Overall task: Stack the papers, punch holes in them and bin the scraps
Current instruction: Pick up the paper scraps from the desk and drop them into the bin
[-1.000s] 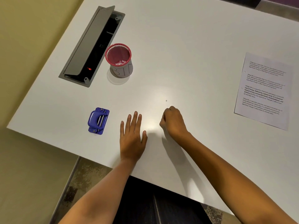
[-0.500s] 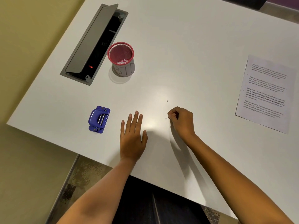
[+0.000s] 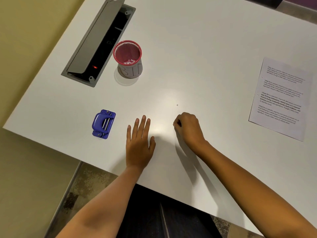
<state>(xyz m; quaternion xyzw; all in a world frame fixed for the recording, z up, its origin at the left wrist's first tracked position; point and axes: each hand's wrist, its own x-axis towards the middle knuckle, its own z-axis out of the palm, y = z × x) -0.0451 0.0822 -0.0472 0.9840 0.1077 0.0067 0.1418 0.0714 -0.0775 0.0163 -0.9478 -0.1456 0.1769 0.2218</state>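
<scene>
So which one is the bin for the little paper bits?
Find the long grey hatch set into the white table, at the far left. Right beside it stands a small cup. It is the only round thing there: red mesh rim, paper label reading BIN, white paper dots at the bottom.

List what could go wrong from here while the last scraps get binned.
1. The right hand is pinched shut; whatever it holds is hidden, and something so small could drop on the way to the red mesh bin.
2. One paper dot lies loose on the white table, easy to overlook.
3. The bin stands beside the open cable hatch; a missed toss could land inside.
</scene>
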